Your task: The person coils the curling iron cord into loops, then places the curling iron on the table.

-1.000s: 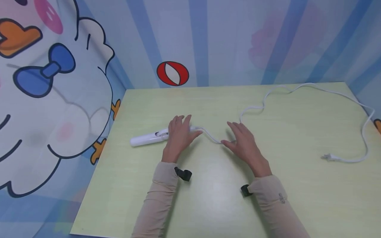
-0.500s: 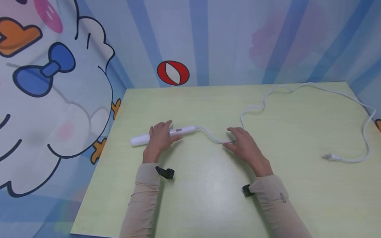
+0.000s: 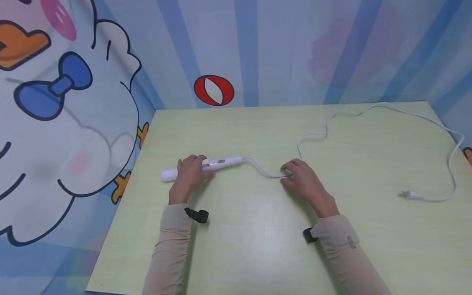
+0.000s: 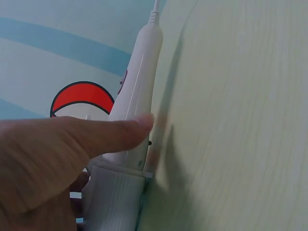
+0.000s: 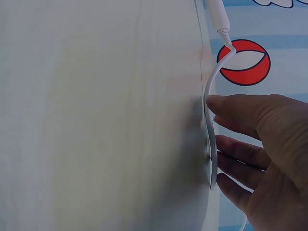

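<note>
"What can you see from so far away?"

"On my screen, the person's left hand [image 3: 188, 177] grips a white wand [image 3: 224, 162]. The wand is in the left half of the table [image 3: 258, 250]. Its fat end points to the left edge."

"Can you see all of it?"

"No, the hand hides the middle. I can't tell if it lies flat."

"And the right hand [image 3: 306, 182]?"

"Its thumb tip touches the cord [image 3: 260, 167], and its fingers bend beside it. I can't tell if they pinch it. That hand hides a bit of cord too."

"Where does the cord go?"

"To the far edge, near the far right corner, then round to a plug [image 3: 411, 195] toward the right edge. My head view cuts off the near right corner and both sleeves [image 3: 170, 246]."
</note>
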Demonstrator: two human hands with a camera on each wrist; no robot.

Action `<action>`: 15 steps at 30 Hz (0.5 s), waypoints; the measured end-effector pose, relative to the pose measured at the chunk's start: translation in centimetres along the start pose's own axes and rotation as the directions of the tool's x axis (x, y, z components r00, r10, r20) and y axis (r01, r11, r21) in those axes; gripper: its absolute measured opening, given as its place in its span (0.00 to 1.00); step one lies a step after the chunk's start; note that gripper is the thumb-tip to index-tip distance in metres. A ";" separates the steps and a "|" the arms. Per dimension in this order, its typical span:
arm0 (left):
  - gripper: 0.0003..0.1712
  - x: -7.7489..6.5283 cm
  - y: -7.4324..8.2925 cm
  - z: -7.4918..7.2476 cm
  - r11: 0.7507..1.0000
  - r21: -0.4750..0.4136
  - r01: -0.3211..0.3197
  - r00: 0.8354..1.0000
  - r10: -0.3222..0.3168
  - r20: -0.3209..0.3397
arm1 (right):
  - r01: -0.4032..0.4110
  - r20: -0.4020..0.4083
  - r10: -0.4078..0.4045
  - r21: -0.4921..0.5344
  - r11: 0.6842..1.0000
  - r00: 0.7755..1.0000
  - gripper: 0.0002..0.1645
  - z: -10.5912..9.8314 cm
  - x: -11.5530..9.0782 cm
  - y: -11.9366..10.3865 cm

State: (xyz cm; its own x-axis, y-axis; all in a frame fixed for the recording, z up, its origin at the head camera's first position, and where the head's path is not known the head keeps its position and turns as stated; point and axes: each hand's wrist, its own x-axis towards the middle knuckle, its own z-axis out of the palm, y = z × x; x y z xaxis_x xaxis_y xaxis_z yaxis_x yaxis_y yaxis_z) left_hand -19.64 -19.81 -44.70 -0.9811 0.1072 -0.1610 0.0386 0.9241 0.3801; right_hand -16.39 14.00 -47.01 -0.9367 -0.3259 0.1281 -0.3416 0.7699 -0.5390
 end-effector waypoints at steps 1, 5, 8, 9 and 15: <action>0.34 0.0 -0.1 -0.1 1.000 0.003 0.001 1.000 -0.001 0.000 | 0.004 0.002 -0.004 -0.008 1.000 1.000 0.18 0.0 0.0 0.1; 0.31 -0.2 -0.4 -0.3 1.000 0.009 0.005 1.000 -0.005 0.007 | 0.010 0.010 -0.010 -0.030 0.999 1.000 0.16 -0.2 0.1 0.2; 0.30 -0.3 -0.4 -0.5 1.000 0.014 0.004 1.000 -0.005 0.008 | 0.016 0.010 -0.016 -0.047 0.999 1.000 0.14 -0.3 0.1 0.3; 0.30 -0.3 -0.4 -0.5 1.000 0.017 0.006 1.000 -0.006 0.010 | 0.023 0.009 -0.022 -0.051 0.998 1.000 0.13 -0.4 0.1 0.4; 0.30 0.0 -0.8 -0.4 1.000 0.021 0.012 0.999 -0.013 0.032 | 0.060 0.009 -0.059 -0.074 0.995 0.998 0.10 -0.4 0.4 0.8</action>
State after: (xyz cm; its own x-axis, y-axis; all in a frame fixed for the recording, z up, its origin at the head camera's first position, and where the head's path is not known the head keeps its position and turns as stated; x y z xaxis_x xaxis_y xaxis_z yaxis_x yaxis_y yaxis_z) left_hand -19.77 -20.68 -44.61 -0.9749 0.1072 -0.1950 0.0308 0.9329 0.3588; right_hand -17.09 14.69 -47.07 -0.9142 -0.3756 0.1524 -0.4015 0.7878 -0.4671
